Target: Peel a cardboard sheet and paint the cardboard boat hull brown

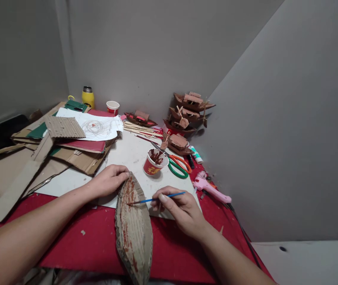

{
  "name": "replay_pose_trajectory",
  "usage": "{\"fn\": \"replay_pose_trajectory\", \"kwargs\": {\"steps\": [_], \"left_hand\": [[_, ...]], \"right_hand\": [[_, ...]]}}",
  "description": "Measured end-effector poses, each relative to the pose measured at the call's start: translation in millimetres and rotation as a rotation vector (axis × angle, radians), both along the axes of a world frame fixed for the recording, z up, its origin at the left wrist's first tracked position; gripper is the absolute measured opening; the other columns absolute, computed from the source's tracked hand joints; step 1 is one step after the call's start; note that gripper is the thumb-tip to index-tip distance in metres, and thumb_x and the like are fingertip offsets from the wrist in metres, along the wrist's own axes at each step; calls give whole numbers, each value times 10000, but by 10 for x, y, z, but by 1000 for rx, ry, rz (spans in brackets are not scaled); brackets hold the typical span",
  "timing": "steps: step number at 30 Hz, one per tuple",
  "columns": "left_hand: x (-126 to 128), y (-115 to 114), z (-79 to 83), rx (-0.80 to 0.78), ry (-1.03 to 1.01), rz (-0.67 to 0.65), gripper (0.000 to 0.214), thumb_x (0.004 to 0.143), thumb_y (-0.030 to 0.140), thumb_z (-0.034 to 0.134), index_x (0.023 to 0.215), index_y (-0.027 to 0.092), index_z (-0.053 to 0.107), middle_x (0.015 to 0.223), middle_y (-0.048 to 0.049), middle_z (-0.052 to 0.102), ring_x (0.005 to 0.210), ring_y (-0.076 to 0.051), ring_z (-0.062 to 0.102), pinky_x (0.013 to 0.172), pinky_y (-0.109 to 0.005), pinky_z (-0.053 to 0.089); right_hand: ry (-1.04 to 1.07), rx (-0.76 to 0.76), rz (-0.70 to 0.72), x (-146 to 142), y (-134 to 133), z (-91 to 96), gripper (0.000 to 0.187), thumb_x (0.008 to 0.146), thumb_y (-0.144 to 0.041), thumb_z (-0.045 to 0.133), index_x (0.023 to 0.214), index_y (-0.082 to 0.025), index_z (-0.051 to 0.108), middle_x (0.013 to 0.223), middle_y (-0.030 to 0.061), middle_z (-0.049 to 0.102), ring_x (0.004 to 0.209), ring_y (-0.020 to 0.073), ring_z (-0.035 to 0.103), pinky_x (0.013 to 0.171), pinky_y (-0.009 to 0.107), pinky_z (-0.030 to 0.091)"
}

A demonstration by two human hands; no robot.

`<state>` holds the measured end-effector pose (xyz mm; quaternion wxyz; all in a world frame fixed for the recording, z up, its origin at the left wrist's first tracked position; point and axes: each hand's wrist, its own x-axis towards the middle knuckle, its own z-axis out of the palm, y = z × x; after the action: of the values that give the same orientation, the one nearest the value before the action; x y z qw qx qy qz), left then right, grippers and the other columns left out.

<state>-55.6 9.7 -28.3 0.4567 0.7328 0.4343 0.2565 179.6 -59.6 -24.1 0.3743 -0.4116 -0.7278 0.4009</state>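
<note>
A leaf-shaped cardboard boat hull [136, 229] lies lengthwise in front of me, its ridged inside partly streaked with reddish-brown paint. My left hand [111, 181] grips its far tip, thumb and fingers closed on the edge. In my right hand [177, 206] a thin blue paintbrush [147, 200] is pinched, and its bristles touch the painted ridges near the hull's upper half. Just beyond stands a red and white paper cup [152, 168] with brown paint smeared inside. Orange- and green-handled scissors [177, 171] lie right beside the cup.
Several brown model boats [189, 103] are stacked at the back right, another boat [141, 118] left of them. Cardboard sheets [79, 156] and a drawing [103, 128] pile up at left. A pink glue gun [212, 188], yellow bottle [88, 97] and wooden sticks [140, 128] also lie around.
</note>
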Motion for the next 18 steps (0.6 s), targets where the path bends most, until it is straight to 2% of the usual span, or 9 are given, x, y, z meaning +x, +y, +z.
{"fn": "replay_pose_trajectory", "kwargs": {"steps": [4, 11, 18], "left_hand": [[2, 1, -14, -3, -6, -4, 281, 838, 359, 418, 720, 164, 582, 660, 9, 536, 655, -161, 478, 643, -270, 396], [0, 0, -12, 9, -6, 4, 287, 837, 370, 422, 693, 170, 569, 660, 8, 539, 666, -164, 479, 640, -268, 396], [0, -6, 8, 10, -1, 1, 284, 832, 373, 423, 679, 175, 558, 652, 13, 522, 652, -159, 465, 621, -262, 386]], "right_hand": [[21, -52, 6, 1, -2, 8, 275, 947, -360, 485, 878, -167, 669, 722, 53, 690, 627, 158, 671, 599, 256, 567], [11, 94, -109, -4, 50, -57, 224, 944, -311, 506, 962, -167, 677, 720, 57, 711, 619, 157, 668, 593, 272, 557], [55, 88, -129, -15, 53, -67, 213, 938, -312, 520, 959, -174, 682, 740, 55, 712, 636, 154, 671, 572, 259, 549]]}}
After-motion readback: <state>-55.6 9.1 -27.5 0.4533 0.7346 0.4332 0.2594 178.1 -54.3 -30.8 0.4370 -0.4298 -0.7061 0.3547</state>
